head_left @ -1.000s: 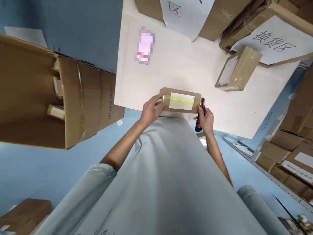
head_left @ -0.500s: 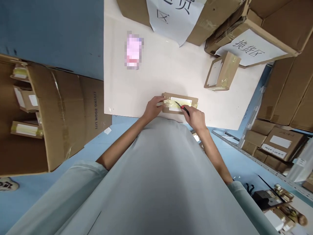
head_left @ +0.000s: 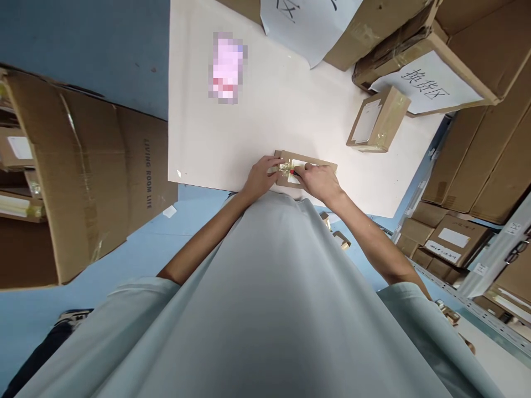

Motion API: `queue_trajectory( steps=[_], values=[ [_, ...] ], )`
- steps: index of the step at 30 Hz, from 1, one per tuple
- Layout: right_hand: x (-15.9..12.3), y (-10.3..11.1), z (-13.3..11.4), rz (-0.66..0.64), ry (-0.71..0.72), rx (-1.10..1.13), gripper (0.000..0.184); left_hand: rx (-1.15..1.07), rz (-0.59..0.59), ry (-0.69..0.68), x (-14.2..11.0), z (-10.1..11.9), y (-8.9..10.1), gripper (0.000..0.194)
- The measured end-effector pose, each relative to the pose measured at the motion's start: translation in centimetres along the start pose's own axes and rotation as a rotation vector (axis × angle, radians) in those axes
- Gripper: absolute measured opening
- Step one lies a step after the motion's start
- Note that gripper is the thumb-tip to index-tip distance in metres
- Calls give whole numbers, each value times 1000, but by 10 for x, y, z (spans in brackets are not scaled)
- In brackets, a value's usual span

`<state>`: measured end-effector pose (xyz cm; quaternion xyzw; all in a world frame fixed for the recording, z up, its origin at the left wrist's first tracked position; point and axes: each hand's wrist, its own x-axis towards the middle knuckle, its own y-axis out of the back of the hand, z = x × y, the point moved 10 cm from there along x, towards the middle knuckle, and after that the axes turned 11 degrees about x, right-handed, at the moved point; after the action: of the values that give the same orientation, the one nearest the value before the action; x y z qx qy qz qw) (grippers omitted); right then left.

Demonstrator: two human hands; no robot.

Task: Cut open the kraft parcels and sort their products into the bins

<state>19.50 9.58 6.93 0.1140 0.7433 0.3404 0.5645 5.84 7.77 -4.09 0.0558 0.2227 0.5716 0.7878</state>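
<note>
Brown cardboard box (head_left: 295,164) at the near edge of the bench (head_left: 265,121), closed: left hand (head_left: 261,176) grasping its left end, right hand (head_left: 318,179) clutching the cutter (head_left: 292,172) over the tape (head_left: 285,166)! Cut through? Can't tell. Second box (head_left: 379,121), toward the right edge, sits closed.

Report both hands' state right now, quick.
Left hand: touching the left end of the taped box; whether it grips cannot be told.
Right hand: closed, holding a cutter over the box.
</note>
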Motion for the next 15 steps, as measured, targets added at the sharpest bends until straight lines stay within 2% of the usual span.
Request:
queue_trajectory(
  steps=[9,12,15],
  values=[
    [-4,-13,11,-55,0,-37,48,4,-13,14,-6,3,-3,42],
    [-12,-19,30,-44,-15,-24,48,10,-5,27,-8,5,-7,42],
    [-27,-31,65,-37,-58,8,49,25,20,41,-10,6,-8,42]
  ],
)
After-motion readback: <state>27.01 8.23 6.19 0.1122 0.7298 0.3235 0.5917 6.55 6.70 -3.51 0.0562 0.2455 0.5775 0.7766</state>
